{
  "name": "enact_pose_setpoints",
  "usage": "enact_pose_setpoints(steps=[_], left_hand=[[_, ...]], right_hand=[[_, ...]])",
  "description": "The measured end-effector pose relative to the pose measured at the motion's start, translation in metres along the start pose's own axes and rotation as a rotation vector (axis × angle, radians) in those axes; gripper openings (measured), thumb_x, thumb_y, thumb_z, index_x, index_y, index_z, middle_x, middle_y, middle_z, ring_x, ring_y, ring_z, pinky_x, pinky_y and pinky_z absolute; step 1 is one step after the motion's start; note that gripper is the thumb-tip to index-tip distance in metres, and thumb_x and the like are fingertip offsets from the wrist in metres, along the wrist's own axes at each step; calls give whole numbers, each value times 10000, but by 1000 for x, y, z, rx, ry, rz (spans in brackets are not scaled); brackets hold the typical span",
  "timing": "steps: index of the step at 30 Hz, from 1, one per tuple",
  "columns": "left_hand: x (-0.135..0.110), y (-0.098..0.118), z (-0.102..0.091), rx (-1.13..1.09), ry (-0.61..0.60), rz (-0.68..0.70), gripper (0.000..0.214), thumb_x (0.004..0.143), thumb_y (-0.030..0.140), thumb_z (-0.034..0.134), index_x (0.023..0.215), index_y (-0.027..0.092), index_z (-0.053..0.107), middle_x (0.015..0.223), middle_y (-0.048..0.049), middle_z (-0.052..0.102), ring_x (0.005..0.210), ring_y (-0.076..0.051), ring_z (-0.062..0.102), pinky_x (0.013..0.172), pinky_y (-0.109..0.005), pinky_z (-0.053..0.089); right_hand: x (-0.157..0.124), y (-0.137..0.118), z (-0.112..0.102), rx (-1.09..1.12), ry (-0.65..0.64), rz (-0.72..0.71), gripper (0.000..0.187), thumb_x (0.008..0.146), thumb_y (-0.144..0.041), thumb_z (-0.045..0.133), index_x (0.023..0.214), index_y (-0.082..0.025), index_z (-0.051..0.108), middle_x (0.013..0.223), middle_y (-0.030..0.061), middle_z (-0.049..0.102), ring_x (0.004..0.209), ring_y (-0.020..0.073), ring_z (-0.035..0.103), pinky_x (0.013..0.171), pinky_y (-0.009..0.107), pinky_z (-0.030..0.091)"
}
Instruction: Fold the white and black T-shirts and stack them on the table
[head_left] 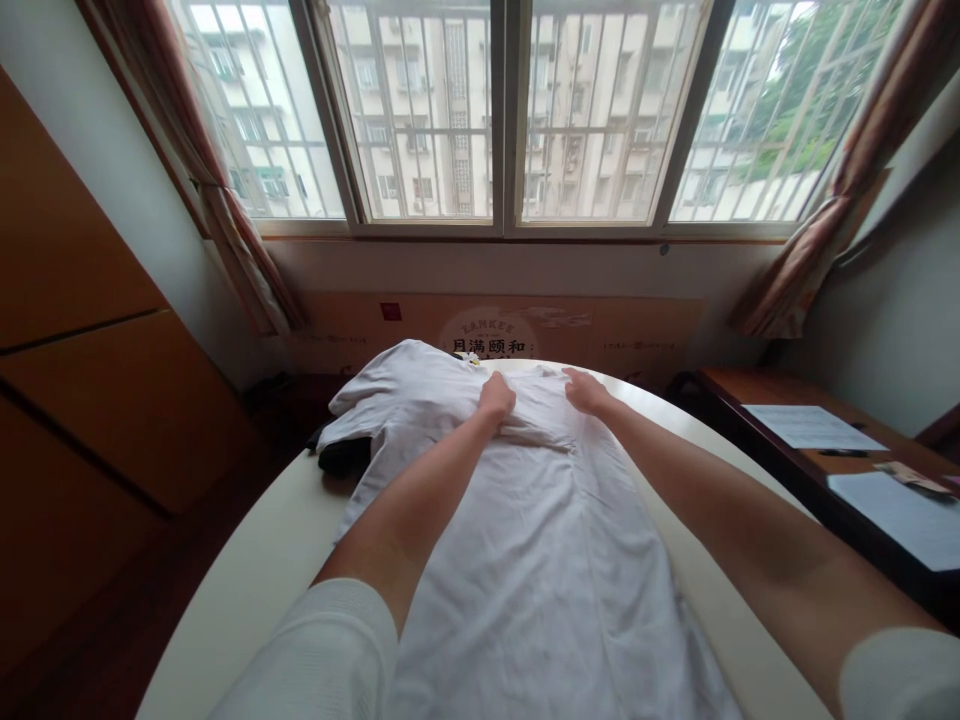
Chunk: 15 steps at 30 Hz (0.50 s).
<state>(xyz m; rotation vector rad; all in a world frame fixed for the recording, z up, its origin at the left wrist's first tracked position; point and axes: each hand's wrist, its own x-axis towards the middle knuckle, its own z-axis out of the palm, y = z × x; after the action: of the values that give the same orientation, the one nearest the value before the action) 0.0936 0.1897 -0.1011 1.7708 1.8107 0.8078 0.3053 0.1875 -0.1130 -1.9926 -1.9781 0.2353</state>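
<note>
A white garment (540, 560) lies spread along the round white table (225, 590), with a sleeve (375, 400) at the far left and creases across its upper part. My left hand (497, 397) is closed on the cloth near the middle of that upper part. To its right, my right hand (588, 391) pinches the garment by its far right edge, index finger pointing inward. The cloth between both hands is bunched in a fold. Under the sleeve, a black object (345, 457) pokes out; most of it is covered.
Beyond the table, a long printed box or board (345, 325) rests against the wall below the barred window (510, 120). At right stands a brown desk (720, 385) with paper sheets (810, 427). Wooden cabinet doors (97, 430) are at left. A small yellow-and-white item (466, 358) shows behind the garment.
</note>
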Motion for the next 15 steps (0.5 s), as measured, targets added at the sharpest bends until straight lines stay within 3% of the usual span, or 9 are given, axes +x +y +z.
enact_pose_setpoints(steps=[3, 7, 10, 15], left_hand=[[-6, -2, 1, 46, 0, 2, 383, 966, 55, 552, 1342, 107, 595, 1295, -241, 713, 1229, -312, 679, 1000, -332, 478], [-8, -1, 0, 67, 3, 20, 396, 981, 58, 525, 1366, 104, 599, 1291, -246, 719, 1215, -319, 684, 996, -346, 480], [-6, 0, -2, 60, 22, 42, 434, 991, 63, 508, 1407, 156, 590, 1279, -204, 736, 1177, -308, 696, 979, -347, 486], [-1, 0, 1, -5, 92, 79, 489, 1005, 89, 504, 1470, 227, 565, 1228, -154, 760, 1114, -300, 709, 947, -341, 503]], right_hand=[[20, 5, 3, -23, 17, 51, 562, 1029, -225, 417, 1577, -181, 533, 1524, 170, 612, 1401, 347, 553, 1141, 511, 448], [29, 17, 9, -68, 86, 102, 399, 1006, -259, 508, 1311, -168, 748, 1461, 211, 626, 1399, 413, 492, 1125, 573, 413], [36, 23, 6, -60, 130, 141, 338, 996, -237, 512, 1182, -187, 790, 1386, 184, 672, 1338, 392, 533, 1081, 524, 446], [54, 26, -7, -15, 154, 188, 351, 1022, -261, 472, 1222, -220, 757, 1275, 128, 737, 1188, 322, 641, 965, 435, 509]])
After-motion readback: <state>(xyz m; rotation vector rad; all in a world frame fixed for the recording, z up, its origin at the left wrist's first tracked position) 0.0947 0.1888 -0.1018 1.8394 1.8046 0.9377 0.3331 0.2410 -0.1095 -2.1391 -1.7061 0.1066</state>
